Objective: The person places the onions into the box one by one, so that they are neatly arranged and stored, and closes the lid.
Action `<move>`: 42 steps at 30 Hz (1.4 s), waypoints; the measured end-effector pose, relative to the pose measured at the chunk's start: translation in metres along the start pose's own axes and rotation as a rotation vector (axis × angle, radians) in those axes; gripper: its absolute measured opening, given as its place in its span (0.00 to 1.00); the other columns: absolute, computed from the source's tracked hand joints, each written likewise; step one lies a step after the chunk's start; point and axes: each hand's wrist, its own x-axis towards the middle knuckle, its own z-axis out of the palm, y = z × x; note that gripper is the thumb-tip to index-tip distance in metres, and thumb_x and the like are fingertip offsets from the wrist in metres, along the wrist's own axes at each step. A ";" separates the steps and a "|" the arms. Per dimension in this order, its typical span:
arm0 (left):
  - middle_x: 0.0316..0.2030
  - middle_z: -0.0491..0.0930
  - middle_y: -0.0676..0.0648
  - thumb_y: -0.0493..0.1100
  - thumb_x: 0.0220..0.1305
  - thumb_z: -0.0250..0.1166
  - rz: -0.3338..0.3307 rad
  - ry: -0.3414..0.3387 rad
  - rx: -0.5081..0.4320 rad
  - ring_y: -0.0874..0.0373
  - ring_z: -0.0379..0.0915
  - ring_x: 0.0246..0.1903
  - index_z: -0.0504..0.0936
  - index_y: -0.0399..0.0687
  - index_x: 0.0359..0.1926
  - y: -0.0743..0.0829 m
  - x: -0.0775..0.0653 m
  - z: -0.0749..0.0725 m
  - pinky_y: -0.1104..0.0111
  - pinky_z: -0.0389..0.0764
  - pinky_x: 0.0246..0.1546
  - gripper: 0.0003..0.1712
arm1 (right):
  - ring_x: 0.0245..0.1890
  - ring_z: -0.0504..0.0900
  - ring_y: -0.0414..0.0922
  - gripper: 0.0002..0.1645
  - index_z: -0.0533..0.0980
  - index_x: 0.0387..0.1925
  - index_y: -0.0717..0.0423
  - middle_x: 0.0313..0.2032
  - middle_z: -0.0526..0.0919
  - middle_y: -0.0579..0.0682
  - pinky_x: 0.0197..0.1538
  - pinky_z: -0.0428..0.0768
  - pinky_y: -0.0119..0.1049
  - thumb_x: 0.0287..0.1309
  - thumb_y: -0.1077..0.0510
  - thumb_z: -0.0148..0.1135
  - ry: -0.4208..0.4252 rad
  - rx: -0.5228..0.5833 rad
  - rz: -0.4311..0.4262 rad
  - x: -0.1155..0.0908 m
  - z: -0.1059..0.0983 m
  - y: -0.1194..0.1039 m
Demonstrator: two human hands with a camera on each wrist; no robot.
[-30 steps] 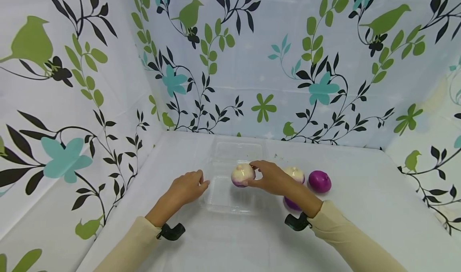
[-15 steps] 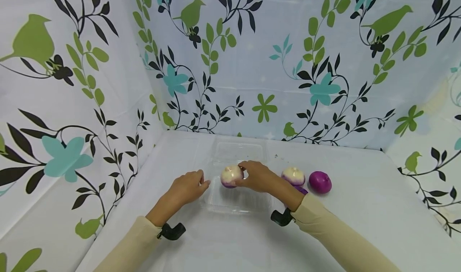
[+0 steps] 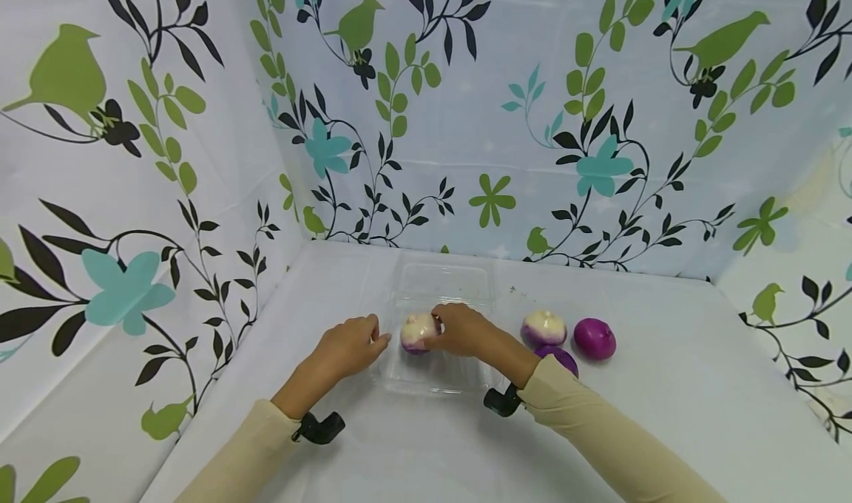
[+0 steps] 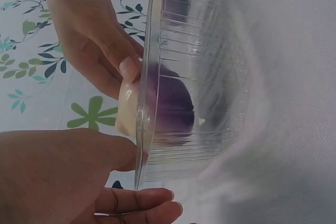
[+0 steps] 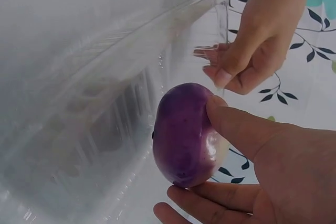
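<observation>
My right hand [image 3: 462,331] holds a purple-and-white turnip [image 3: 418,331] between thumb and fingers, pale side up. In the right wrist view the purple underside of the turnip [image 5: 181,129] faces the camera. It hangs within the clear plastic container [image 3: 433,381], towards the left side; whether it touches the bottom I cannot tell. My left hand [image 3: 349,346] is at the container's left edge. The left wrist view has that hand [image 4: 58,174] pinching the clear rim, thumb on the inner side and fingers outside.
Right of the container sit another white-topped turnip [image 3: 544,328], a purple round vegetable [image 3: 559,356] partly behind the right forearm, and a brighter purple one [image 3: 594,339]. The container's open lid [image 3: 446,274] lies behind it. Patterned cloth walls [image 3: 492,148] enclose the white table.
My right hand has carried the turnip leftwards and slightly down in the container, uncovering more of the vegetables on the right. The left hand has stayed at the rim.
</observation>
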 end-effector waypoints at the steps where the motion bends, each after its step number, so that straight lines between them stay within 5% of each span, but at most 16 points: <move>1: 0.26 0.75 0.50 0.52 0.75 0.64 -0.001 -0.001 0.001 0.55 0.70 0.25 0.77 0.46 0.37 0.000 0.000 0.000 0.63 0.70 0.26 0.14 | 0.46 0.81 0.47 0.30 0.80 0.57 0.57 0.49 0.86 0.51 0.57 0.81 0.47 0.62 0.43 0.75 0.000 -0.008 0.007 0.001 0.001 0.000; 8: 0.26 0.75 0.50 0.51 0.75 0.64 -0.001 -0.003 0.006 0.55 0.70 0.25 0.77 0.46 0.37 0.000 0.000 0.000 0.63 0.70 0.26 0.14 | 0.44 0.80 0.47 0.32 0.80 0.57 0.57 0.47 0.86 0.51 0.56 0.81 0.47 0.61 0.41 0.75 0.007 -0.048 0.036 0.005 0.006 -0.003; 13: 0.26 0.75 0.50 0.51 0.76 0.64 -0.001 -0.003 0.008 0.55 0.70 0.25 0.77 0.47 0.37 0.001 -0.001 0.000 0.63 0.70 0.26 0.14 | 0.38 0.79 0.45 0.27 0.81 0.49 0.56 0.40 0.85 0.48 0.50 0.80 0.46 0.60 0.40 0.76 0.015 -0.057 0.050 0.007 0.008 -0.006; 27: 0.26 0.75 0.49 0.50 0.76 0.63 0.015 -0.007 0.004 0.55 0.70 0.25 0.76 0.46 0.37 0.002 -0.001 -0.002 0.62 0.71 0.26 0.14 | 0.36 0.81 0.46 0.32 0.82 0.49 0.57 0.39 0.88 0.50 0.65 0.74 0.60 0.58 0.36 0.77 0.013 -0.108 0.133 0.013 0.016 -0.015; 42: 0.26 0.75 0.49 0.49 0.75 0.64 0.021 -0.005 -0.002 0.54 0.70 0.25 0.76 0.45 0.37 0.001 -0.001 -0.002 0.62 0.71 0.26 0.13 | 0.31 0.79 0.45 0.38 0.82 0.47 0.59 0.34 0.86 0.50 0.58 0.77 0.58 0.54 0.30 0.77 0.050 -0.187 0.109 0.018 0.022 -0.019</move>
